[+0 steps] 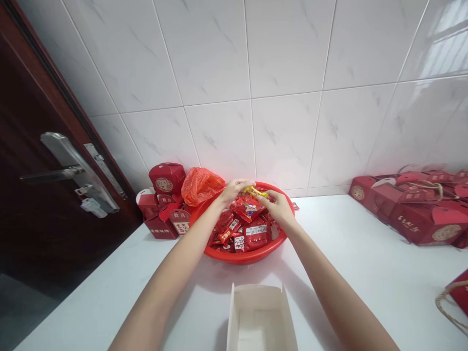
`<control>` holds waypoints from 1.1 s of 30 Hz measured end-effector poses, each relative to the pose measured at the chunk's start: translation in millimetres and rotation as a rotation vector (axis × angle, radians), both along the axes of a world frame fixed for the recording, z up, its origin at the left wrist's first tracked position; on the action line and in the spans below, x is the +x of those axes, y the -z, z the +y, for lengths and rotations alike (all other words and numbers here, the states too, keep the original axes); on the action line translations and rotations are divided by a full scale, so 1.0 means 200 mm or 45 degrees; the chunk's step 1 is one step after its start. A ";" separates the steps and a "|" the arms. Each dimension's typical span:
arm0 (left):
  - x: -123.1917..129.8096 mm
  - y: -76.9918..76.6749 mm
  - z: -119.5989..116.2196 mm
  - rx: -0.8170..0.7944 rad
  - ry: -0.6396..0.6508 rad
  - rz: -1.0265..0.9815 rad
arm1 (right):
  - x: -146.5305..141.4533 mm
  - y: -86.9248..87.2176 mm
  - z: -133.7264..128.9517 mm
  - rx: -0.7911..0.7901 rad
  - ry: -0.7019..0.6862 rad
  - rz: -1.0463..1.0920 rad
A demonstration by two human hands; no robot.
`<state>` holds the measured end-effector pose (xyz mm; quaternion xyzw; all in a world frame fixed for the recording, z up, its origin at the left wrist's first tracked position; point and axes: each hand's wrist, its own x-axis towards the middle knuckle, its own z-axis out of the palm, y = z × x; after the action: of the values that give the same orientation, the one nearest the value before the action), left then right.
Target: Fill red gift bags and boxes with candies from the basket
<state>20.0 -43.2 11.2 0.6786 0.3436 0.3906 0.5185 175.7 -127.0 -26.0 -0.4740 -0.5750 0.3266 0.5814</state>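
Observation:
A red plastic basket (239, 257) on the white table holds many red-wrapped packets (257, 233). Above its far side, both hands meet at a small yellow-wrapped piece (256, 191). My left hand (236, 190) has its fingertips closed at the piece's left end. My right hand (276, 204) pinches the right end between thumb and fingers. Nearer to me stands an open box (261, 317) with white inner walls and nothing visible inside it.
Folded red gift boxes (166, 200) and a red plastic bag (201, 186) stand left of the basket. More red boxes (413, 204) lie along the wall at right, another with a rope handle (448, 297) nearer. A dark door (40, 209) is at left.

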 end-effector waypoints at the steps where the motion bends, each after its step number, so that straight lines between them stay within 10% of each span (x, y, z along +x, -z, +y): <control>1: 0.00 0.00 0.00 0.010 0.046 -0.022 | 0.00 0.00 0.00 -0.014 0.011 0.025; 11: 0.00 0.01 -0.01 0.115 0.193 0.070 | 0.00 -0.01 0.00 -0.024 -0.146 0.046; 19: -0.04 0.07 0.10 0.141 -0.293 0.243 | 0.00 -0.01 0.02 -0.139 0.067 0.432; 26: -0.06 0.08 0.03 0.005 0.116 0.835 | 0.00 -0.04 0.01 -0.218 0.187 0.595; 33: -0.08 0.03 0.03 0.019 -0.104 0.687 | -0.01 -0.05 0.01 -0.228 0.235 0.664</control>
<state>3.5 -36.2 6.0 0.7476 0.4934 0.2186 0.3871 173.9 -125.8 -15.9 -0.4739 -0.3295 0.4325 0.6927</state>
